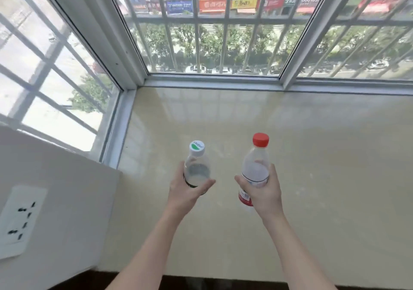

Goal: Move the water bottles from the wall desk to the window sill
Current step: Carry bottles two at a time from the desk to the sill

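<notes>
One white-capped bottle [196, 170] grasped in left hand [184, 192], red-capped bottle [256, 167] grasped in right hand [264, 192], bases hidden.

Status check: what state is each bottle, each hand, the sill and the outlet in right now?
White-cap bottle: capped, upright, held.
Red-cap bottle: capped, upright, held.
Left hand: grips white-cap bottle.
Right hand: grips red-cap bottle.
Sill: neither bottle seems set down yet.
Outlet: nothing plugged in.
</notes>
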`<state>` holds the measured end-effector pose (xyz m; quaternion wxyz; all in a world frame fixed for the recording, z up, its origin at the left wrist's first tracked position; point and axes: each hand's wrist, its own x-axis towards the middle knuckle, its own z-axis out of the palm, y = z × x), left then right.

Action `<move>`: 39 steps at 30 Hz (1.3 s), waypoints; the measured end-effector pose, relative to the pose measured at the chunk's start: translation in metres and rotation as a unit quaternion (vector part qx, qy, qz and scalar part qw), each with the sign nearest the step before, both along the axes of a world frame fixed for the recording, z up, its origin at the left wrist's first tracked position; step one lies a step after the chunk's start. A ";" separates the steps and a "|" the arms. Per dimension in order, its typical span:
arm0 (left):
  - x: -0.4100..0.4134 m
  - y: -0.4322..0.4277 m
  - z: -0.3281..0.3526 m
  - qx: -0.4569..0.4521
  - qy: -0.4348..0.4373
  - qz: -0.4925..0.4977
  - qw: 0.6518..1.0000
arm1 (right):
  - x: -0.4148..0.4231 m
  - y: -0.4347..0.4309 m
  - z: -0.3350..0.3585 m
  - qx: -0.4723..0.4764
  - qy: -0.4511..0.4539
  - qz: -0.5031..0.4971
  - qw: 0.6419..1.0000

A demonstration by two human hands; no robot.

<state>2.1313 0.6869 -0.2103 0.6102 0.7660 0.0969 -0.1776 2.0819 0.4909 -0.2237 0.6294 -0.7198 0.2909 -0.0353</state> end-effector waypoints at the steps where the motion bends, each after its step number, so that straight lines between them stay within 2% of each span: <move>1: 0.006 -0.005 -0.011 0.005 -0.004 -0.003 1.000 | 0.006 -0.007 -0.010 0.004 -0.002 0.002 1.000; 9: 0.069 -0.038 -0.104 0.004 -0.053 0.008 0.999 | 0.066 -0.038 -0.110 0.036 -0.028 0.059 0.997; 15: 0.107 -0.046 -0.163 0.006 -0.104 0.017 0.994 | 0.107 -0.039 -0.161 -0.026 -0.069 0.072 0.995; 22: 0.127 -0.042 -0.188 0.014 -0.136 0.002 0.991 | 0.138 -0.034 -0.179 -0.064 -0.105 0.085 0.989; 27: 0.129 -0.036 -0.198 0.043 -0.145 -0.016 0.988 | 0.134 -0.034 -0.197 -0.079 -0.066 0.076 0.992; 39: 0.130 -0.017 -0.225 0.117 -0.104 -0.063 0.986 | 0.137 -0.031 -0.220 -0.083 -0.007 0.054 0.995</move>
